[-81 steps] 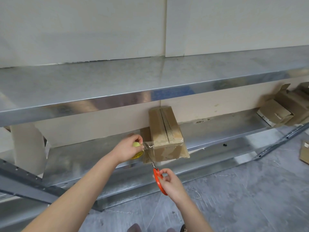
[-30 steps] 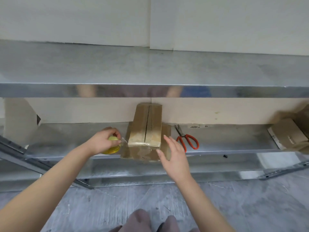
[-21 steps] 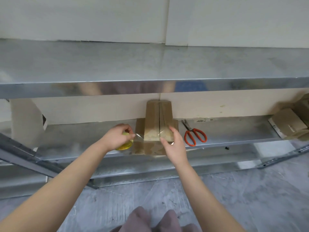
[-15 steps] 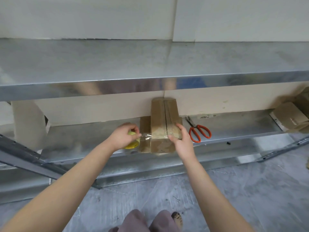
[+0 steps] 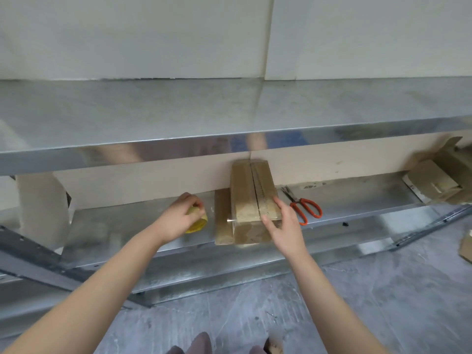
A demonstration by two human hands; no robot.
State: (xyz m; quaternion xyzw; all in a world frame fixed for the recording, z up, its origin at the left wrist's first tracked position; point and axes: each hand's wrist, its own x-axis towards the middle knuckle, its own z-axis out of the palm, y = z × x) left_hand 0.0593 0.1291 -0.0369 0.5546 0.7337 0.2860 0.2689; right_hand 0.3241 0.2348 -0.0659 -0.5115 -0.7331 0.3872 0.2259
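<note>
Fingers [image 5: 191, 201] of your left hand [image 5: 178, 222] grip the round yellow tape roll [image 5: 198, 224]; your right hand [image 5: 284, 227] lies straight-fingered on the brown cardboard box [image 5: 246, 198]. Both sit on the lower metal shelf [image 5: 115, 228].

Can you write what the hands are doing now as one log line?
left hand: grips tape roll | right hand: presses box | scissors: on shelf, right of box
</note>
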